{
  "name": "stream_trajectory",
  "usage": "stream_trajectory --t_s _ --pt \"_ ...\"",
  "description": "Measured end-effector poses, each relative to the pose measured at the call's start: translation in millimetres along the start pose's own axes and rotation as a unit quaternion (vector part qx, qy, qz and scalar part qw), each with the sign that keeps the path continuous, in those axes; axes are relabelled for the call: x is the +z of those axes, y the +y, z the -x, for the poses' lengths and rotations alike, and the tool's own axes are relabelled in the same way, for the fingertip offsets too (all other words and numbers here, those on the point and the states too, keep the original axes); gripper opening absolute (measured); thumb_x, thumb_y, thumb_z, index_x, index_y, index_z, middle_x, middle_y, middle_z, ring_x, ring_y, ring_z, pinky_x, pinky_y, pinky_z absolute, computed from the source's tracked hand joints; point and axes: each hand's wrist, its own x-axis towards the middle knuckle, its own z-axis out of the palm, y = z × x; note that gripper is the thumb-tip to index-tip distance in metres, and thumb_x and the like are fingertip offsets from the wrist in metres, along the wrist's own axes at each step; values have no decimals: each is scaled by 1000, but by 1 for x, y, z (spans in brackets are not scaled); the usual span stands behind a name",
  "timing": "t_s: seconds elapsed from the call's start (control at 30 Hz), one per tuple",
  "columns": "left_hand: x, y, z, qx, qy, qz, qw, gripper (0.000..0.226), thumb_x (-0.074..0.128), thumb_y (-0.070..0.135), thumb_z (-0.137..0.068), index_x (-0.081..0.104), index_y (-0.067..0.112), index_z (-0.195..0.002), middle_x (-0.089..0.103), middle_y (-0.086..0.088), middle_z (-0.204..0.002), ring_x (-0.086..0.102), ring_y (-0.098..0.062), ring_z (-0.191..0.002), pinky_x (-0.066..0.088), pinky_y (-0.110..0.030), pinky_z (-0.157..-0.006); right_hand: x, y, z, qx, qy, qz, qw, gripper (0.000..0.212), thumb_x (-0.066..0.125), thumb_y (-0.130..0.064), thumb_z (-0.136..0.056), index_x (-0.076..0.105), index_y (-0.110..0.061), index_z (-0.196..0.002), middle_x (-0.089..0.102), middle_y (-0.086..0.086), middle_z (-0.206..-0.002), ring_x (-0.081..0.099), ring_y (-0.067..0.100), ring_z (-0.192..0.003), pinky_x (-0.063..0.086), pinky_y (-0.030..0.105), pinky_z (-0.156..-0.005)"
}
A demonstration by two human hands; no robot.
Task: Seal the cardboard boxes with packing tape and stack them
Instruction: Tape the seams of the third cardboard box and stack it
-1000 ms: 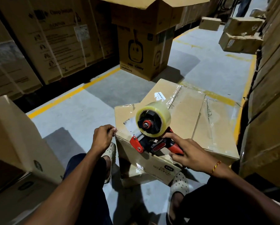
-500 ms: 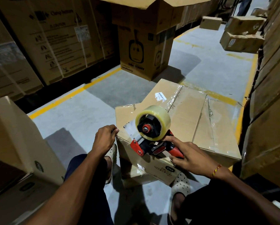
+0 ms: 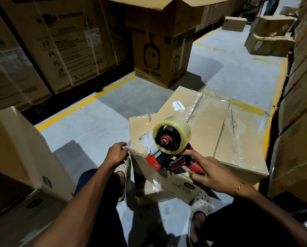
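You had the cardboard box (image 3: 211,139) on the floor between your feet, its top seams glossy with tape. The tape dispenser (image 3: 168,148) sat on the near left corner, your right hand (image 3: 209,173) wrapped tight around its red handle. Your left hand (image 3: 116,154), just beside that corner, pinched the loose tape end (image 3: 126,147) at the box edge. The move, I'd say, was to keep that end pinned and pull the dispenser low and straight, so the strip went down flat, no wrinkles.

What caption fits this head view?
Right hand runs tape dispenser across cardboard box; left hand pinches tape end.
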Motion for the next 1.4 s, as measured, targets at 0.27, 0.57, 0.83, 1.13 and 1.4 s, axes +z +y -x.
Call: stream_trajectory --t_s 0.27,0.57,0.83,1.13,1.4 --pt "4 4 9 37 104 81 991 20 53 34 -96 70 26 -102 73 -2 -101 67 -25 -100 57 -51 -88 2 2 0 7 -17 9 1000 62 60 -31 -97 25 -58 -140 61 -2 -75 50 10 -57 36 19 -52" --pt "27 7 27 33 102 -46 993 39 52 43 -101 67 19 -128 73 -9 -111 64 -33 -107 48 -34 -84 1 -10 4 14 -23 46 999 55 54 -38 -100 27 -50 -146 61 -11 -90 51 1 -66 38 20 -60" --pt "31 24 36 -115 2 295 948 39 58 5 -96 57 20 -132 62 -19 -78 62 -25 -59 59 -34 -54 -5 -18 3 -6 -29 83 996 57 52 -36 -100 27 -49 -149 53 -17 -94 45 -1 -64 36 16 -59" --pt "38 25 32 -85 31 308 947 41 57 -7 -93 58 8 -131 68 -14 -87 64 -27 -68 57 -31 -59 -6 -17 -2 -24 -38 101 994 59 52 -35 -100 22 -52 -149 66 -12 -122 47 8 -74 34 29 -65" --pt "19 35 8 -55 52 312 947 27 68 10 -94 60 16 -120 68 -11 -105 67 -31 -95 57 -42 -84 -6 -40 -40 -31 -32 117 992 66 52 -23 -94 23 -54 -145 64 -9 -125 61 27 -100 41 37 -70"
